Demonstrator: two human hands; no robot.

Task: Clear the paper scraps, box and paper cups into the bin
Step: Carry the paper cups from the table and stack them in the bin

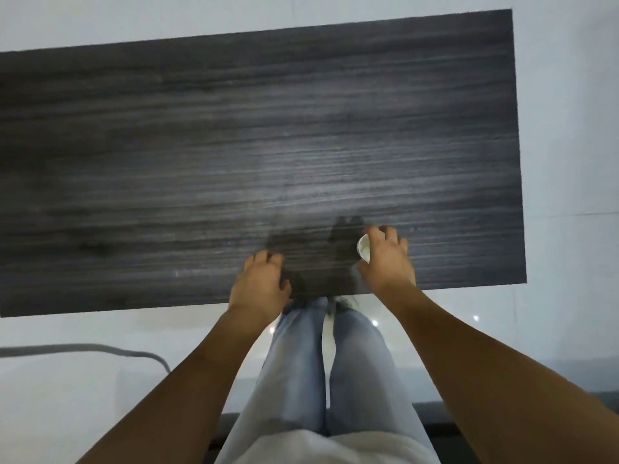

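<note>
You're over the dark wood-grain table (234, 145), both arms reaching fwd to its near edge. Your left hand (259, 283) hovers palm down, fingers loosely curled, holding nothing. Your right hand (388, 259) wraps fingers and thumb round 1 white paper cup (363, 248), mouth facing left, just above the tabletop.

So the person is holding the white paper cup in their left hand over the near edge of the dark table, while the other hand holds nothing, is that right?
Not quite: it is the right hand that holds the white paper cup, fingers curled round it, over the near edge of the dark table. The left hand is the one holding nothing. The head view shows this.
</note>
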